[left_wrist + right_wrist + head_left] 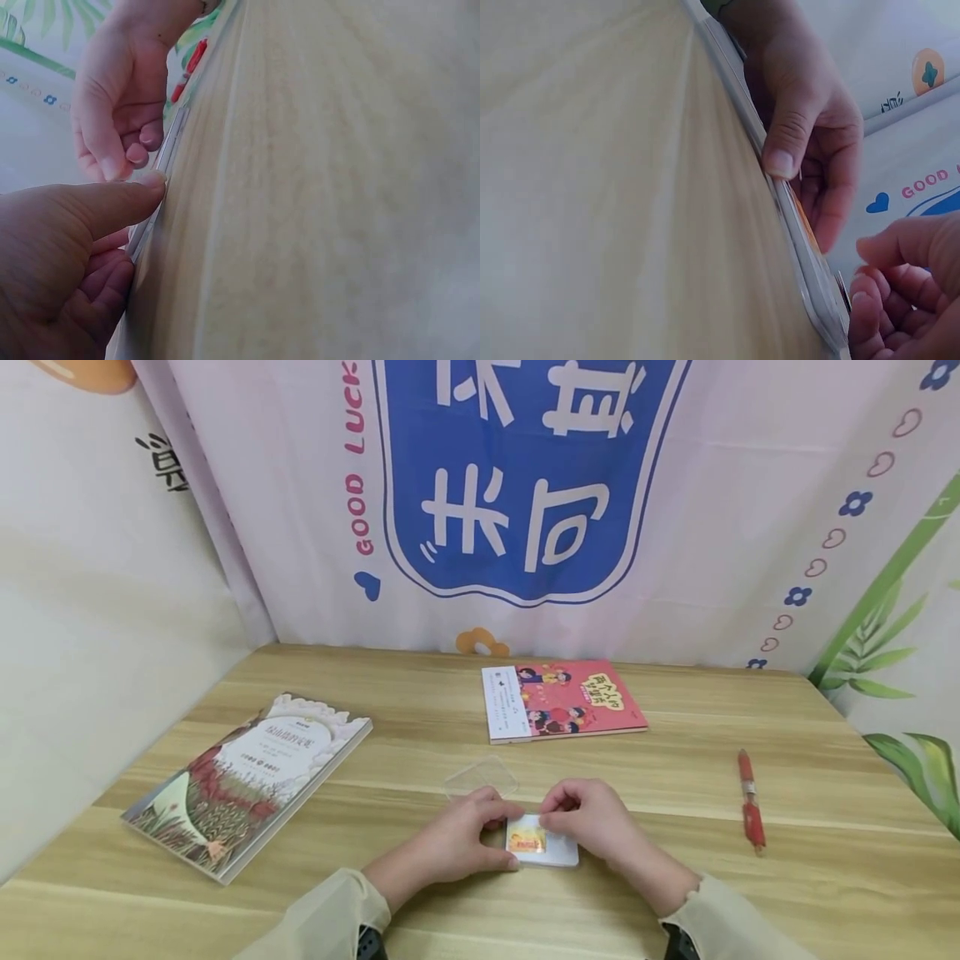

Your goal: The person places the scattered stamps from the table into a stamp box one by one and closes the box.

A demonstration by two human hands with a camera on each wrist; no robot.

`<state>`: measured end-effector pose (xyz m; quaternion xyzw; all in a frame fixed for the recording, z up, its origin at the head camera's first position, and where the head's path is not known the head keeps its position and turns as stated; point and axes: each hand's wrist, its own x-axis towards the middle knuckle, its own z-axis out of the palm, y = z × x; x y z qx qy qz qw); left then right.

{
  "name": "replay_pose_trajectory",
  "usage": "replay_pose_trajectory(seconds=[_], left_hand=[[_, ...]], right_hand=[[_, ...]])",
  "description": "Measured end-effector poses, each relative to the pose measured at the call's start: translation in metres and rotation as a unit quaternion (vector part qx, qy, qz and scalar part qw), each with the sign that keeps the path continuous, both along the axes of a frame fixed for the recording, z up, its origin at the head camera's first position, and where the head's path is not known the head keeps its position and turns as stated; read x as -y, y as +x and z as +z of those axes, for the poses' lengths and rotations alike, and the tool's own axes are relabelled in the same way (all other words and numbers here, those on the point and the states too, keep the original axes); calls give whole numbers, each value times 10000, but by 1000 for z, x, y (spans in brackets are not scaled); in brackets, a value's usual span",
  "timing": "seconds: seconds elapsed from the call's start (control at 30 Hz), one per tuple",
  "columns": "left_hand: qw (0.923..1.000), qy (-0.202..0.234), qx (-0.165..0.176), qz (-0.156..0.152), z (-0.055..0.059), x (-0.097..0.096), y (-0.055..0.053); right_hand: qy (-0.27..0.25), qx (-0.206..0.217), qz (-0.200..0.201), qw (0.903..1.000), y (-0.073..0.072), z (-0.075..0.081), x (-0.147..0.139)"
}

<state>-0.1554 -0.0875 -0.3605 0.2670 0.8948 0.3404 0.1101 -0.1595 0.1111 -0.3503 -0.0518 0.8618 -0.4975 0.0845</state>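
Note:
A small flat white case [558,853] lies on the table in front of me, with a yellow-and-orange picture card [527,839] on its left part. My left hand [457,839] grips the case's left end between thumb and fingers; the left wrist view shows its thumb [139,201] along the near edge. At the case's far side is my right hand [592,818], fingers curled and thumb and forefinger tips together by the card's upper right corner. Whether they pinch the card I cannot tell. Behind the left hand lies a clear plastic lid [491,774], partly covered.
On the left of the wooden table [420,710] lies an illustrated book [255,777]. Farther back is a red-covered book [577,697] with a white band. A red pen [750,802] lies to the right. Printed curtains [712,527] stand behind the table.

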Motion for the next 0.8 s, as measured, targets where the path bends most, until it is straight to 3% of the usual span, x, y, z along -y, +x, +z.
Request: replay_pose_trajectory(seconds=[0.27, 0.6, 0.8], left_hand=[[9998, 84, 151, 53, 1, -2, 1], [9998, 32, 168, 33, 1, -2, 0], [9999, 36, 144, 57, 0, -1, 1]], right_hand=[[-384, 188, -86, 9990, 2, 9, -16], [-292, -190, 493, 9982, 11, 10, -39], [-63, -254, 548, 9982, 15, 9, -53]])
